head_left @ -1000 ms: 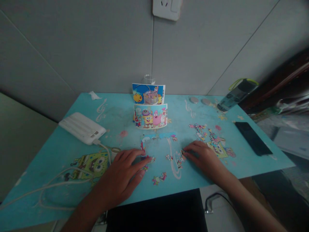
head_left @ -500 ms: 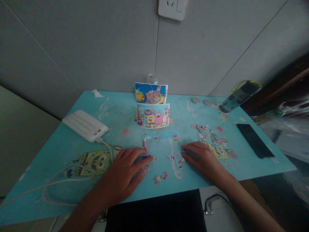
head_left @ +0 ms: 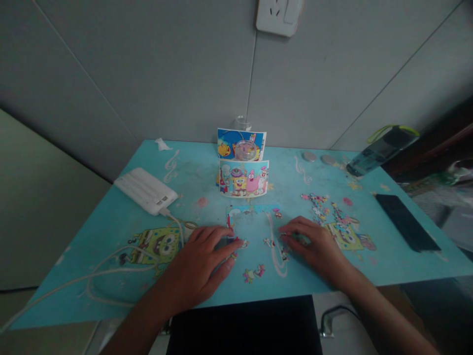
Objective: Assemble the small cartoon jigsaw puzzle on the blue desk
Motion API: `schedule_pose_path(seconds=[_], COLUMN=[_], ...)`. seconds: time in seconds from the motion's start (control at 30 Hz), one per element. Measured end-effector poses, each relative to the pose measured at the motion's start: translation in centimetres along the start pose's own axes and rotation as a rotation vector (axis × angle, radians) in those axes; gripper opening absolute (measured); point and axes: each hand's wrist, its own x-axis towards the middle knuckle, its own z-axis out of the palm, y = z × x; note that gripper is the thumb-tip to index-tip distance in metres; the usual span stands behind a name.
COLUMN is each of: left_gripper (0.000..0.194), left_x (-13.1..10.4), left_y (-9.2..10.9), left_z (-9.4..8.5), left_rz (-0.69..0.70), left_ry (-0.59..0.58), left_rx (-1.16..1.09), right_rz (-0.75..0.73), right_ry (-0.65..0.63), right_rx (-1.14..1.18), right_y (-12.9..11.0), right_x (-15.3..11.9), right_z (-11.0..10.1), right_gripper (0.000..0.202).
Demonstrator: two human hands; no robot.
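Observation:
My left hand point(head_left: 205, 261) lies on the table with its fingers stretched, the fingertips on the left side of a partly joined jigsaw border point(head_left: 254, 209). Between thumb and forefinger of my right hand point(head_left: 314, 241) is a small jigsaw piece point(head_left: 283, 235), mostly covered by the fingers. A loose piece point(head_left: 269, 242) lies between the hands, and a small joined cluster point(head_left: 254, 273) is nearer the front edge. Behind the border, a picture card point(head_left: 244, 178) with cartoon figures stands upright.
A pile of jigsaw pieces point(head_left: 320, 208) lies beyond my right hand. A white power bank point(head_left: 146, 191) with a cable is at the left. At the right are a black phone point(head_left: 406, 223) and a tilted bottle point(head_left: 382, 150). A second card point(head_left: 226, 143) stands behind the first.
The whole view has shifted, so the table and things on it appear further right and slightly lower. My right thumb and forefinger have drawn closer together at the piece; the left hand keeps its place.

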Motion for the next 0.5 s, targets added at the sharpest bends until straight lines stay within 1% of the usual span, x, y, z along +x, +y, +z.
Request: schedule_pose_path(seconds=[0.1,0.23,0.37,0.5], left_gripper=[0.042,0.042,0.041,0.042], left_x=[-0.1,0.0,0.1,0.1], left_y=[0.0,0.2,0.2,0.3], left_z=[0.0,-0.1,-0.2,-0.2], left_rz=[0.003,0.004,0.004,0.006], left_ry=[0.010,0.017,0.032,0.027], left_rx=[0.007,0.005,-0.010,-0.013], right_rz=[-0.015,-0.040,-0.035,-0.031], right_ry=[-0.049,-0.121,-0.113,-0.119], right_rx=[0.118,0.146,0.088,0.000], right_y=[-1.7,-3.2,-3.3,-3.0], right_x=[1.1,2.6,3.5,4.0], right_z=[1.4,3.7,4.9,4.9], right_gripper=[0.013,0.012,0.011,0.012])
